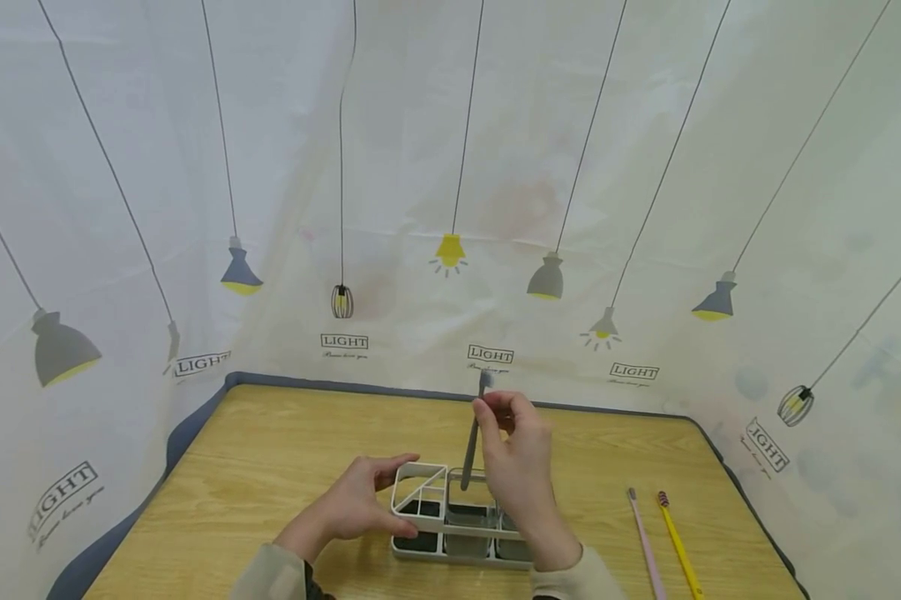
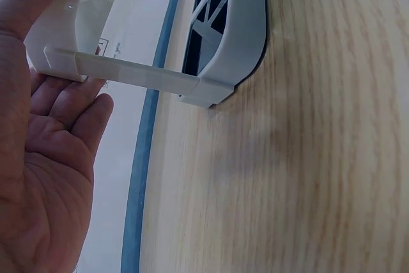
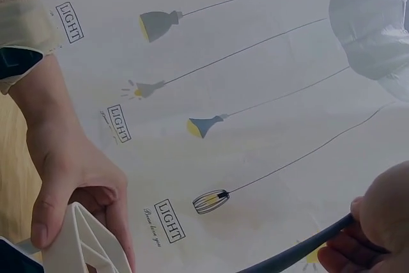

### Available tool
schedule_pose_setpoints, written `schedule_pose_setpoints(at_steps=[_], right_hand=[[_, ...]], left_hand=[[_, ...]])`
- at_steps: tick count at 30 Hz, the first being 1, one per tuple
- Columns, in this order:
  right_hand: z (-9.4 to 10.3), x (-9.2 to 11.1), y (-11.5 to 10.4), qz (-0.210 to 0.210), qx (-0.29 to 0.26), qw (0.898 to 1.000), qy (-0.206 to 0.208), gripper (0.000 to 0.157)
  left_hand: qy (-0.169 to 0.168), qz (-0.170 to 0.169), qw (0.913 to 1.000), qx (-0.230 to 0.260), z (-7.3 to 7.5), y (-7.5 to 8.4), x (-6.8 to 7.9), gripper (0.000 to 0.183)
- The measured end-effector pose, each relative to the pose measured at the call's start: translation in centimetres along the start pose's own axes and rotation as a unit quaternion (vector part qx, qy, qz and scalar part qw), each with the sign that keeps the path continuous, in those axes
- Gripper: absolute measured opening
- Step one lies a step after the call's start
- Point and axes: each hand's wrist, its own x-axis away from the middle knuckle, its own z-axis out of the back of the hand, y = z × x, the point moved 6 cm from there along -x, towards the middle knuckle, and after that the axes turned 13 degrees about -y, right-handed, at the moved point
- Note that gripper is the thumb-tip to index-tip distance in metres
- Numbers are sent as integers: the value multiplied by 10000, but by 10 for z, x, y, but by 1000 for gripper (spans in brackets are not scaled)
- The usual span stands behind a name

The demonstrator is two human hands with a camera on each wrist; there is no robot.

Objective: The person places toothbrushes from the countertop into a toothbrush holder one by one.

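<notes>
I monitor the right hand (image 1: 521, 454) pinching the slender grey plastic toothbrush (image 1: 470, 450) over the white-framed, compartmented plastic holder (image 1: 458, 527) that the left hand (image 1: 356, 500) grips, where excess tilt could snag the toothbrush.

white compartmented holder (image 1: 468, 529): upright | grey toothbrush (image 1: 472, 446): tilted, head up, lower end over middle compartment

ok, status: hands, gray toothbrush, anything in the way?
Left fingers grip the organizer. Right fingers pinch the gray toothbrush, bristle end up. Pink toothbrush, yellow toothbrush lie off right; no obstruction visible.
</notes>
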Motion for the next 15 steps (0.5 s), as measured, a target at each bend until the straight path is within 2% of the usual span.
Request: schedule_pose_setpoints(at_steps=[6, 15], right_hand=[[-19, 0, -1, 3, -55, 9997, -243, 6], [-52, 12, 15, 65, -182, 9976, -664, 6]], left_hand=[[5, -42, 10000, 8, 0, 2, 0, 102], [14, 22, 10000, 12, 0, 1, 0, 99]])
